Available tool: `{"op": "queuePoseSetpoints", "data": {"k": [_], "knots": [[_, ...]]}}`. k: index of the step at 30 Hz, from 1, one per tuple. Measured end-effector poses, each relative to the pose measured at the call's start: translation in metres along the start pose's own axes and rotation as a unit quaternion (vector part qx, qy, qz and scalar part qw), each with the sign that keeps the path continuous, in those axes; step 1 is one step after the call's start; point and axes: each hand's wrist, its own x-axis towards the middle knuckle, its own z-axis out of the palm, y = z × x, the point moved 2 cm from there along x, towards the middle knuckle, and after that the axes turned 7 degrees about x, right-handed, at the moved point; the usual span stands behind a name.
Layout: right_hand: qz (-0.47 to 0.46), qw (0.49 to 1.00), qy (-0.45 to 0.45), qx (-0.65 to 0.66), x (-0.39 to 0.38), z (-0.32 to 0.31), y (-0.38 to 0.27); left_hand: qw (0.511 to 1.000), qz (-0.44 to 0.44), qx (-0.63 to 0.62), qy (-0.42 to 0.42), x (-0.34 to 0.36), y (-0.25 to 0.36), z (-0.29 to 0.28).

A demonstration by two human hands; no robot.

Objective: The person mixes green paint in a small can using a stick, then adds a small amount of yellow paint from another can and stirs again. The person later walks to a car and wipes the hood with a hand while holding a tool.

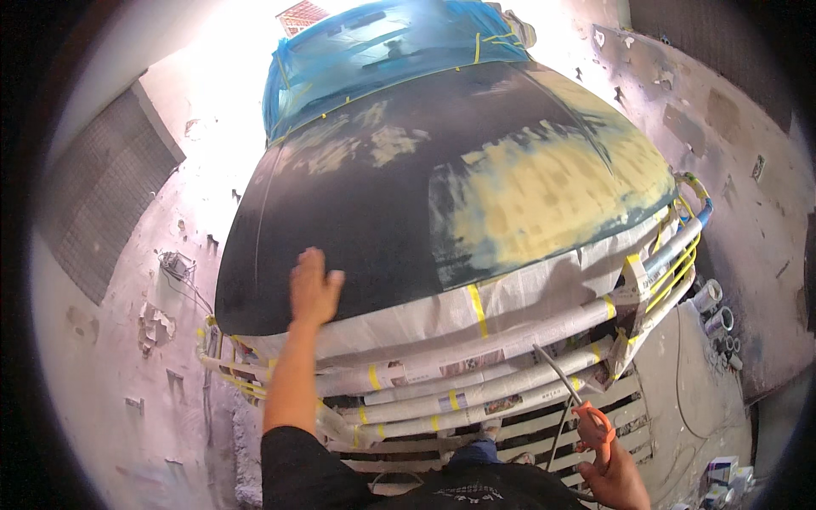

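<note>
My left hand (314,289) lies flat on the dark front left part of a car hood (357,225), fingers stretched out and thumb apart. At the lower right, my right hand (619,480) is wrapped round the orange handle of an air blow gun (598,425). Its long thin metal nozzle points up and left, toward the paper-wrapped front bars. Patches of yellowish filler (531,200) cover much of the hood's right side, with smaller smears near the windshield. A dark line, perhaps a hose (558,435), runs down beside the gun.
Paper and yellow tape wrap the bull bar (476,361) across the car's front. Blue plastic film (374,47) covers the windshield. A slatted grate (608,416) lies under my feet. Cans (719,320) stand by the right wall, and a cable (682,395) trails along the floor.
</note>
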Motion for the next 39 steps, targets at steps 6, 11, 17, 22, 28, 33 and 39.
{"op": "queuePoseSetpoints", "data": {"k": [6, 11, 17, 22, 28, 33, 39], "knots": [[0.077, 0.99, -0.038, 0.109, 0.034, 0.006, -0.012, 0.946, -0.309, 0.03, -0.095, 0.1, -0.101, 0.024], [0.329, 0.944, -0.016, 0.008, 0.068, 0.001, -0.026, 0.986, -0.143, -0.038, -0.078, 0.236, 0.043, 0.036], [0.032, 0.994, 0.095, -0.039, 0.093, 0.001, -0.069, 0.961, 0.236, -0.142, -0.036, 0.226, 0.309, 0.016], [-0.059, 0.993, 0.09, -0.044, 0.11, -0.011, -0.052, 0.911, 0.376, -0.154, -0.063, 0.214, 0.29, 0.023], [0.113, 0.984, 0.095, -0.101, 0.118, -0.019, -0.053, 0.971, -0.2, -0.017, -0.13, 0.261, -0.042, 0.04], [0.186, 0.981, 0.05, 0.019, 0.137, -0.015, -0.105, 0.901, -0.416, 0.038, -0.122, 0.282, -0.154, 0.082], [0.172, 0.984, 0.036, 0.038, 0.172, -0.015, -0.12, 0.968, -0.211, -0.029, -0.134, 0.418, -0.044, 0.12]]}}
